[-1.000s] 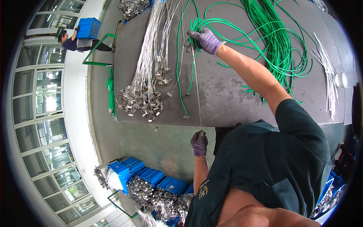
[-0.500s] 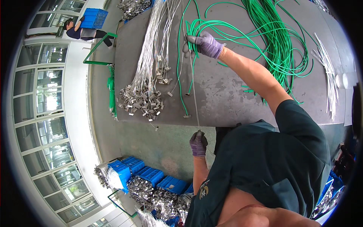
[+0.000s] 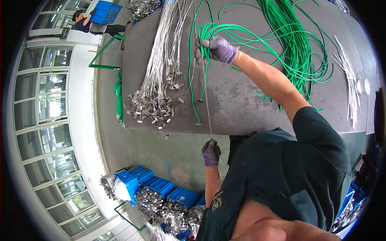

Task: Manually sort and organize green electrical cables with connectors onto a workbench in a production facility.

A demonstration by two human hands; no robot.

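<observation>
Raised over the grey table, my gloved right hand is closed around a bunch of looped green cables. My gloved left hand, below the table's near edge, pinches a thin whitish wire. That wire runs taut up to my right hand; whether it passes inside a green cable is hidden by the fingers. Beside it, a green cable lies with a small metal connector at its end. Left of this is a bundle of white wires with many metal connectors.
A thick pile of green cables lies on the right of the table, with white strips beyond it. Blue crates and heaps of metal-ended wires stand lower left. Far left, a person carries a blue crate.
The distant person and the carried crate have shifted slightly to the right, and the crate has tilted. My right hand's grip moved only slightly; my left hand stays in place.
</observation>
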